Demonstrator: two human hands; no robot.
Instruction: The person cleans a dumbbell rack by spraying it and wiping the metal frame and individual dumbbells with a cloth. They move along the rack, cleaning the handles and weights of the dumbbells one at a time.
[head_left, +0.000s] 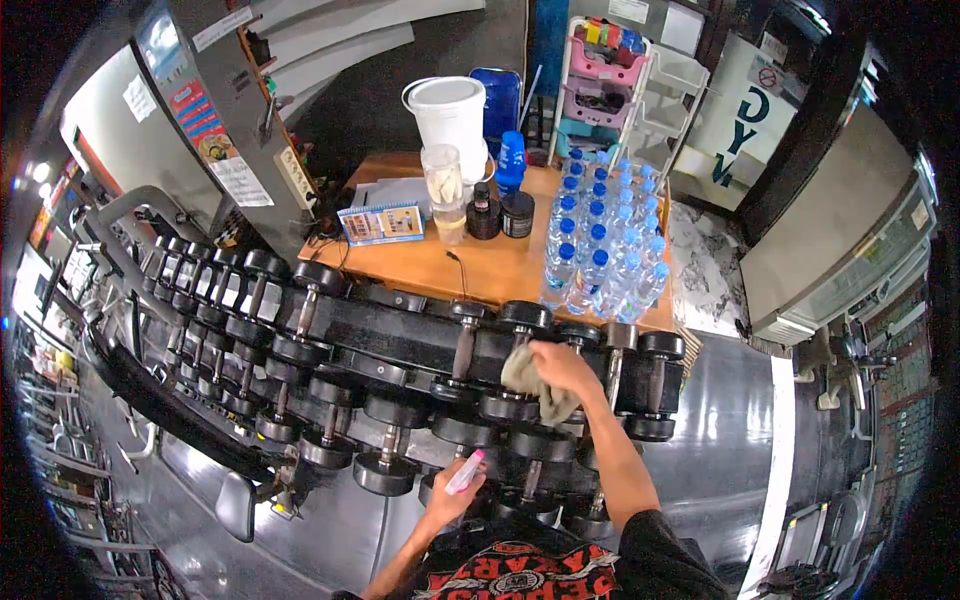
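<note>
R hand (562,366) is gripping a grey cloth (530,385), fingers clamped on it, pressing it onto a dumbbell (520,360) at the top row of the rack (400,340). L hand (450,497) is closing round a pink spray bottle (464,471), lower down, near the front dumbbells. Behind the rack, a wooden table (480,270) is carrying water bottles (605,250) & a white bucket (450,115).

A gym: racked dumbbells (400,370) beside a counter (480,270) of water bottles (605,235).
</note>
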